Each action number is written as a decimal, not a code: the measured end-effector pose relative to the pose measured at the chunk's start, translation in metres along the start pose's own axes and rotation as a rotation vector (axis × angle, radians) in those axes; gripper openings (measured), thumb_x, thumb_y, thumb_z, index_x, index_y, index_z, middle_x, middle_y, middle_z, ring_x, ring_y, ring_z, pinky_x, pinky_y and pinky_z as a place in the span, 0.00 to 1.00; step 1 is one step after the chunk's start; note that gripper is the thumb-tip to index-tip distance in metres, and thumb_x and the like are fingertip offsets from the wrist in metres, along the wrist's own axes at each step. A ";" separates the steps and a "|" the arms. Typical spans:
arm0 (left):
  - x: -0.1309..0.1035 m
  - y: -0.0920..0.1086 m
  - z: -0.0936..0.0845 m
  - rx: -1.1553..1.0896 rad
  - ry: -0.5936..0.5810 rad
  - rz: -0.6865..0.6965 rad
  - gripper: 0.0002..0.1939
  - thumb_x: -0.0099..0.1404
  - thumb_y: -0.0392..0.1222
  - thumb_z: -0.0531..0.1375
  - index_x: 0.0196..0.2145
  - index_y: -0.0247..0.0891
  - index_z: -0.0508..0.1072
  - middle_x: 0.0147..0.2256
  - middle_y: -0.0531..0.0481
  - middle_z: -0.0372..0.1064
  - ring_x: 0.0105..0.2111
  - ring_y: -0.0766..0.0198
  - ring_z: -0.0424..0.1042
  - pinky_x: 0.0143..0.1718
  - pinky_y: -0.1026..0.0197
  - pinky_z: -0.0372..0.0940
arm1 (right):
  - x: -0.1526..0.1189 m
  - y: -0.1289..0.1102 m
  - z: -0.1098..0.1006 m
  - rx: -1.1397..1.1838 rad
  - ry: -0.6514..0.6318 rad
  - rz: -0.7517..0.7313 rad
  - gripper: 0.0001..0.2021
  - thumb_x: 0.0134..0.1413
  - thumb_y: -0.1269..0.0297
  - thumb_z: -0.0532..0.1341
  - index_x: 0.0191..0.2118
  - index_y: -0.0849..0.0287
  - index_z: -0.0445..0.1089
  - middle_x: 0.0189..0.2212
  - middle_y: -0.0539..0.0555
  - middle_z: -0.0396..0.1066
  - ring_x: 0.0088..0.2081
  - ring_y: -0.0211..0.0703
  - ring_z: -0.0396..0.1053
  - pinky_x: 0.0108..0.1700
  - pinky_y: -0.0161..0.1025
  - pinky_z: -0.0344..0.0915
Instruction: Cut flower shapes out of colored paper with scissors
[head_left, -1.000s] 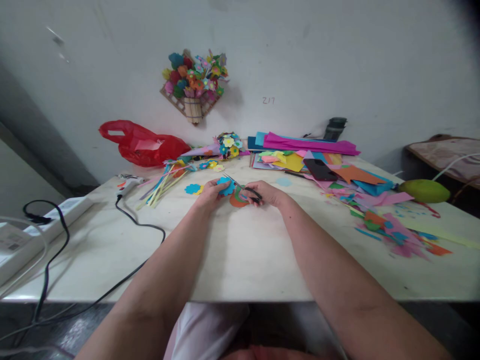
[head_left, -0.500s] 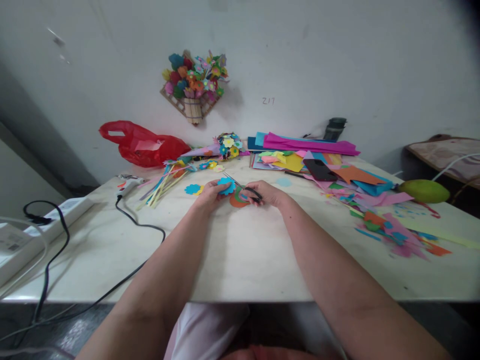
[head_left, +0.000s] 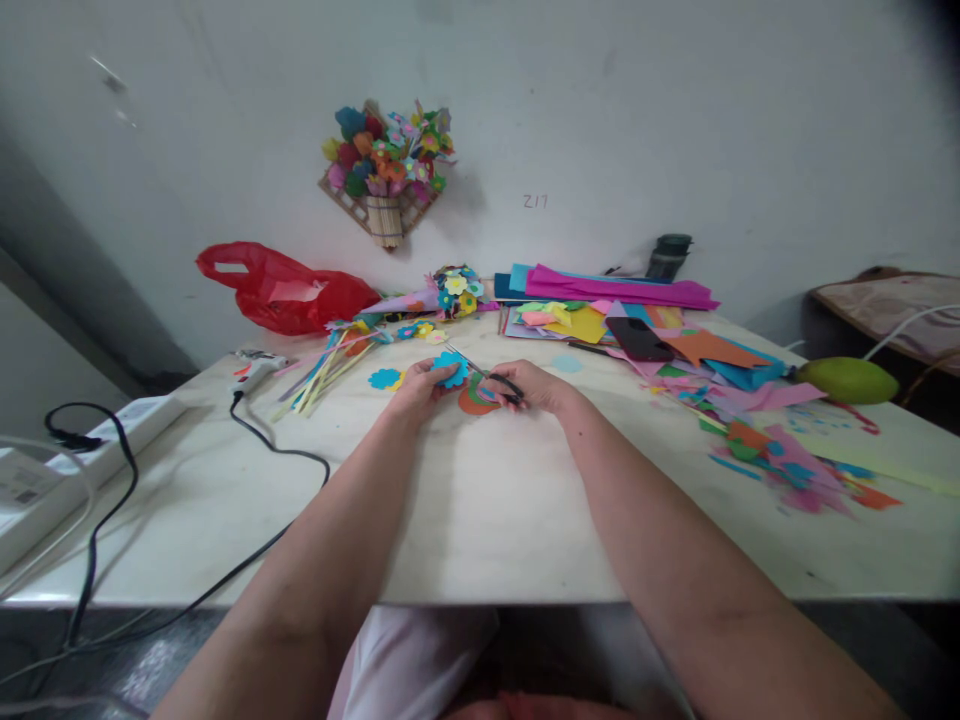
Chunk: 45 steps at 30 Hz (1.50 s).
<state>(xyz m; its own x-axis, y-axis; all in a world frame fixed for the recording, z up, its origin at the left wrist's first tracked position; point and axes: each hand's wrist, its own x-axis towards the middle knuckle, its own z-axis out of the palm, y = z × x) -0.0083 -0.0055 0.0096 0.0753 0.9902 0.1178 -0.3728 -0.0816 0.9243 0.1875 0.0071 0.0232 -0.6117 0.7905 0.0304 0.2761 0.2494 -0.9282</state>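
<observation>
My left hand (head_left: 421, 390) pinches a blue scalloped paper flower (head_left: 451, 370) by its left edge, above the middle of the table. My right hand (head_left: 525, 383) is closed round the black handles of a pair of scissors (head_left: 507, 387). The metal blades point up and left, close to the flower's right edge; whether they touch it I cannot tell. Beneath and between my hands lie round paper pieces, an orange one (head_left: 475, 402) among them. Just left of my left hand, another blue scalloped flower (head_left: 384, 379) rests on the table beside a yellow piece.
To the left lie a glue gun (head_left: 262, 374) with its cord, a power strip (head_left: 142, 425) and paper strips (head_left: 324, 375). A red plastic bag (head_left: 292, 300) sits behind. On the right are a phone (head_left: 639, 339), paper sheets (head_left: 622, 288), scraps (head_left: 795, 465) and a green oval object (head_left: 847, 381).
The blue flower in my left hand has turned or shifted very slightly beside the scissor blades. Otherwise both hands hold nearly the same place.
</observation>
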 end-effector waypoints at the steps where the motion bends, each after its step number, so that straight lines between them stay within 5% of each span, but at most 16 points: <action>1: 0.000 0.000 0.000 0.002 0.002 -0.002 0.10 0.45 0.35 0.66 0.27 0.30 0.72 0.28 0.47 0.72 0.27 0.66 0.70 0.35 0.60 0.69 | 0.000 -0.001 0.000 0.000 0.002 0.000 0.12 0.51 0.60 0.58 0.23 0.62 0.62 0.15 0.47 0.63 0.12 0.28 0.59 0.10 0.26 0.45; 30: 0.000 0.001 0.000 -0.015 0.029 0.009 0.08 0.47 0.34 0.64 0.28 0.31 0.73 0.27 0.46 0.72 0.26 0.65 0.71 0.33 0.60 0.69 | 0.000 0.001 -0.002 0.000 0.004 0.036 0.09 0.49 0.61 0.59 0.32 0.63 0.68 0.15 0.46 0.62 0.12 0.28 0.57 0.11 0.26 0.47; 45: 0.001 0.002 -0.002 0.017 0.058 0.030 0.11 0.48 0.37 0.65 0.30 0.31 0.70 0.28 0.45 0.72 0.24 0.65 0.71 0.31 0.60 0.68 | -0.008 -0.006 -0.004 0.016 -0.011 0.001 0.16 0.50 0.55 0.58 0.22 0.63 0.62 0.14 0.48 0.64 0.12 0.28 0.57 0.12 0.28 0.47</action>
<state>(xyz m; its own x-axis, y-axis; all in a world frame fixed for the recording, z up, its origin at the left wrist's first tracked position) -0.0106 -0.0045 0.0107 0.0106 0.9922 0.1246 -0.3581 -0.1125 0.9269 0.1942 0.0014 0.0296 -0.6192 0.7848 0.0256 0.2646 0.2393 -0.9342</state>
